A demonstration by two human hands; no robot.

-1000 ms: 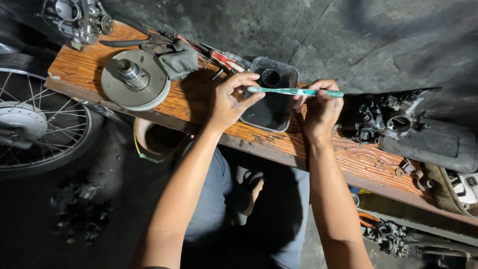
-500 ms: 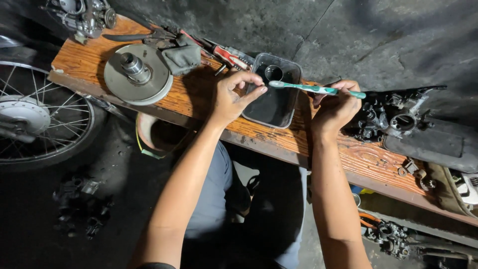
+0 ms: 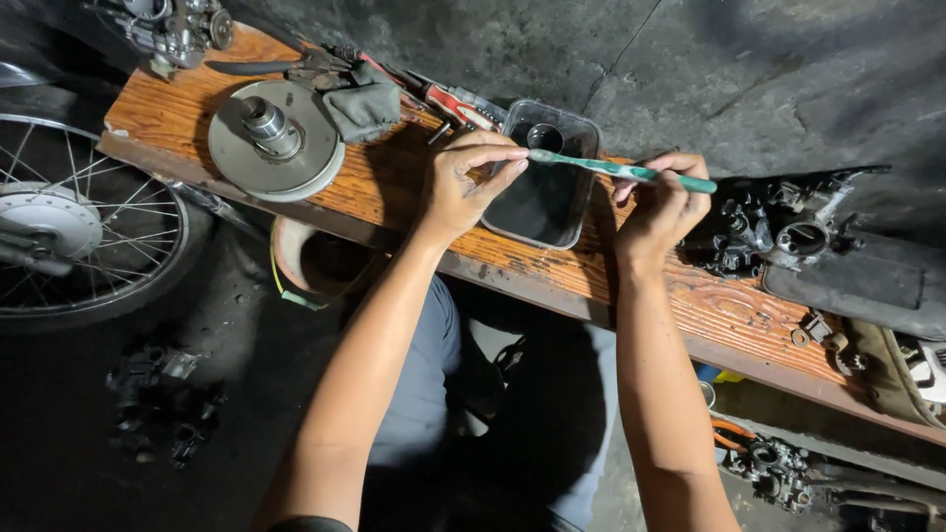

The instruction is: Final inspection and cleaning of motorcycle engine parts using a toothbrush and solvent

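Toothbrush held over dark tray

Toothbrush (image 3: 616, 170), green and white, lies level above the dark plastic tray (image 3: 581, 212) on the wooden surface (image 3: 394, 182). Right hand (image 3: 662, 202): grip clenched around the handle end. Left hand (image 3: 463, 182): fingertips pinched together at the brush head; whether a small part sits between them cannot be told. Round metal pulley disc (image 3: 276, 138) and folded grey rag (image 3: 365, 106) lie left of the tray. Spoked wheel (image 3: 69, 232) stands below the surface's left end.
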